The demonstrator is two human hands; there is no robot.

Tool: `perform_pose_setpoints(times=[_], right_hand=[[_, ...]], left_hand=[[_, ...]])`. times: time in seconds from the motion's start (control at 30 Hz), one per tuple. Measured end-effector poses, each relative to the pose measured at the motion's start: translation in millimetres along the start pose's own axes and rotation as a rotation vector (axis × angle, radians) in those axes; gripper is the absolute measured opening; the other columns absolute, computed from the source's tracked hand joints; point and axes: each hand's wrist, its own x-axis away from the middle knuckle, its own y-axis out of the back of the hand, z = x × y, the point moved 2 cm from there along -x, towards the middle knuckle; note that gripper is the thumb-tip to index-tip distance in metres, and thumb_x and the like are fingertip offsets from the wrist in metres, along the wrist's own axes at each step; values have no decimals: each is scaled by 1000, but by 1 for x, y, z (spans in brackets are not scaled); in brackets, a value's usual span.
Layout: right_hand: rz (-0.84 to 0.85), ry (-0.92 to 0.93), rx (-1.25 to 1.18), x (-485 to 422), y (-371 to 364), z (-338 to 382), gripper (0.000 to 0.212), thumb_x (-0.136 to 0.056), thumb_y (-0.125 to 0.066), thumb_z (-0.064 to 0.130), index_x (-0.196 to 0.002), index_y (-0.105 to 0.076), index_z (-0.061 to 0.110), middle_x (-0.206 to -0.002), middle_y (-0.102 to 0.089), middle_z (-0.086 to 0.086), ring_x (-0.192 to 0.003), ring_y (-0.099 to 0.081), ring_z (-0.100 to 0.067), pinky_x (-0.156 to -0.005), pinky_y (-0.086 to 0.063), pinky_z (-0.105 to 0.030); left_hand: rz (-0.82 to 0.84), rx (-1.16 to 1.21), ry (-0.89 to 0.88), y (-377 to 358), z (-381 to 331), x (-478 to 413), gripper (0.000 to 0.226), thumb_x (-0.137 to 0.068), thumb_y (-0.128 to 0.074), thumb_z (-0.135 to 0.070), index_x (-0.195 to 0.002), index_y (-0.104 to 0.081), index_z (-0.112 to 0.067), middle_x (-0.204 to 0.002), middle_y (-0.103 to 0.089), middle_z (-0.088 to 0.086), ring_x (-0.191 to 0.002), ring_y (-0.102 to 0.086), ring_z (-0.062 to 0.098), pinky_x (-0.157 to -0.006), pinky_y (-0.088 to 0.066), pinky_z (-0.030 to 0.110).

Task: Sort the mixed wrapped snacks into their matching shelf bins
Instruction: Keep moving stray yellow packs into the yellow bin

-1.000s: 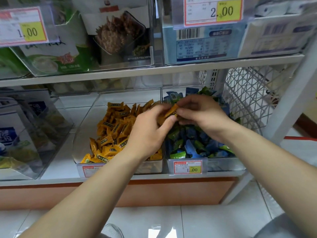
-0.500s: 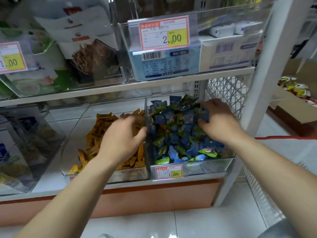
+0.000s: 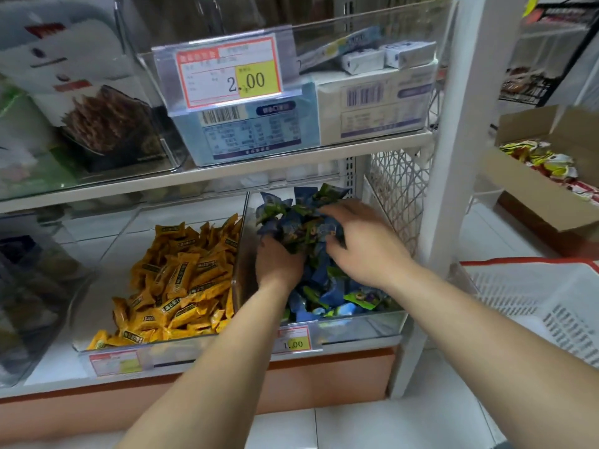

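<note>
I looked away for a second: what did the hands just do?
The left hand crossed from the orange snacks into the neighbouring bin, joining the right hand in the blue and green snacks. The orange piece they pinched is gone. Bins stayed put.

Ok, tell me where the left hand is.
Head view, lower shelf: left hand in the right bin among the blue snacks, beside the right hand, right of the orange snacks.

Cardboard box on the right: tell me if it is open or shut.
Open: the cardboard box has its flap raised, and wrapped snacks show inside.
</note>
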Motion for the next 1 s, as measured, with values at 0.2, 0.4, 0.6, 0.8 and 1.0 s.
perform_pose_setpoints(times=[0.2, 0.4, 0.6, 0.8, 1.0], right_hand=[[400, -142, 98, -8, -37, -23, 65, -98, -42, 50, -154, -9, 46, -166, 1, 6, -152, 3, -26, -121, -11, -50], [471, -182, 128, -10, -44, -27, 65, -94, -38, 62, -151, -11, 52, -166, -2, 7, -152, 5, -25, -121, -10, -53], [462, -188, 103, -7, -42, -28, 67, -89, -41, 59, -151, -15, 52, -166, -5, 8, -152, 2, -24, -121, -12, -52], [460, -188, 93, -10, -43, -31, 67, -89, -42, 60, -150, -18, 52, -165, -8, 9, -152, 0, -24, -120, -13, -50], [470, -213, 51, -16, -43, -32, 63, -91, -44, 52, -151, -23, 49, -165, -14, 8, -152, -4, -24, -120, -13, -47]], left_hand=[[160, 376, -57, -7, 14, -15, 97, -77, -82, -11, -151, -21, -21, -141, -47, 5, -122, -49, 18, -94, -40, 27], [183, 249, -78, -6, 18, -22, 68, -72, -84, -22, -133, -53, -18, -124, -61, 3, -116, -59, 26, -94, -49, 35], [315, 115, -86, -10, 11, -17, 102, -60, -80, -48, -150, -35, -35, -153, -31, 6, -134, -43, 30, -105, -39, 33], [375, -74, -105, 4, 0, -18, 119, -39, -67, -71, -147, -39, -29, -145, -51, 3, -128, -52, 25, -107, -43, 40], [538, 115, -144, 2, 0, -13, 101, -58, -80, -44, -150, -40, -26, -139, -58, 1, -124, -56, 19, -109, -43, 43]])
